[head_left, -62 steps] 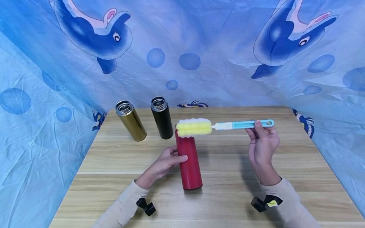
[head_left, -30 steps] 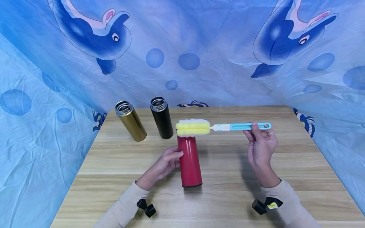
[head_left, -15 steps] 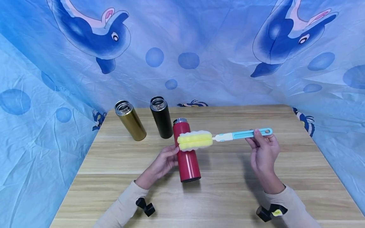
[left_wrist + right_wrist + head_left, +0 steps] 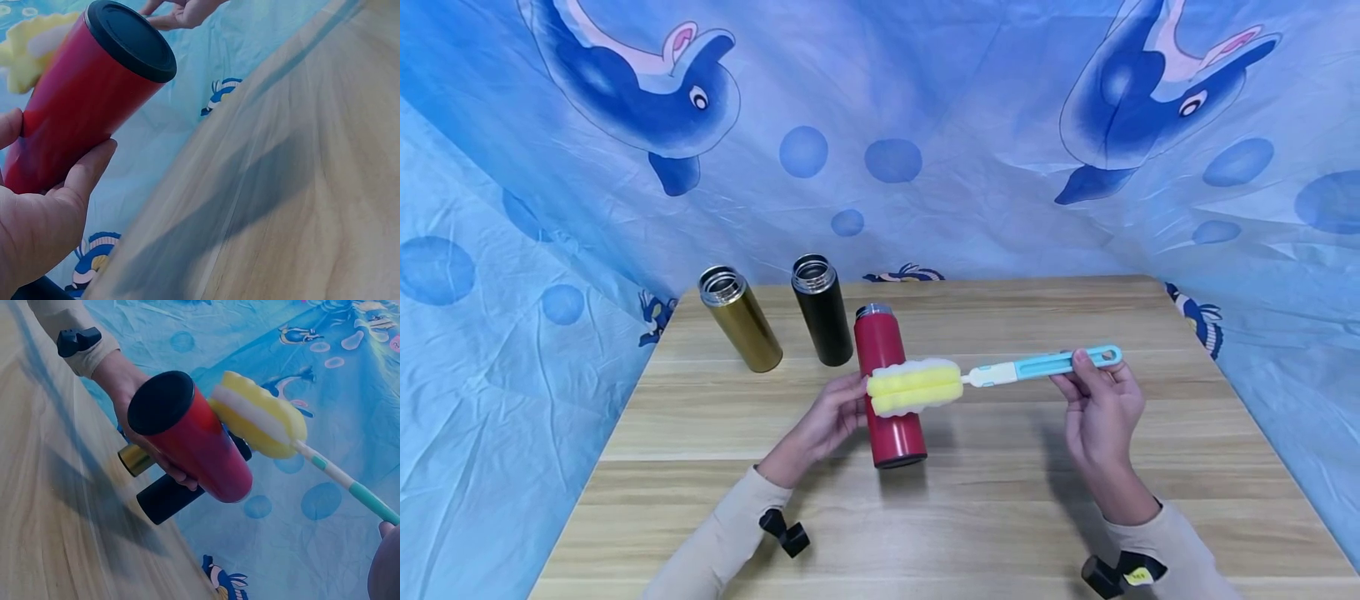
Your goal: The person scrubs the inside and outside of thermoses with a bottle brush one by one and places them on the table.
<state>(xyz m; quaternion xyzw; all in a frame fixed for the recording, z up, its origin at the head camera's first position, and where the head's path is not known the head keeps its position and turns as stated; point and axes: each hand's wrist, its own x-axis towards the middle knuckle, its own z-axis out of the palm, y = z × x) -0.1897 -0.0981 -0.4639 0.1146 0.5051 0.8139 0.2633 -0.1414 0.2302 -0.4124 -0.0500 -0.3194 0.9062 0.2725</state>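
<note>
My left hand [image 4: 837, 415] grips a red thermos bottle [image 4: 883, 346] round its middle, holding it tilted above the table with its silver neck pointing away. The bottle's black base [image 4: 134, 40] faces the left wrist camera. In my right hand [image 4: 1099, 412], thumb and fingers pinch the blue end of a bottle brush [image 4: 1045, 364]. Its yellow and white sponge head [image 4: 917, 387] lies across the front of the red bottle in the head view. The right wrist view shows the sponge [image 4: 259, 415] beside the bottle's wall, outside it; whether they touch I cannot tell.
A gold bottle [image 4: 741, 321] and a black bottle [image 4: 822, 312], both uncapped, stand at the back left of the wooden table [image 4: 1000, 533]. Behind the table hangs a blue dolphin-print sheet [image 4: 970, 167].
The brush has come down from the red bottle's mouth to its middle, uncovering the silver neck. The bottle's base has risen slightly, and my right hand has lowered.
</note>
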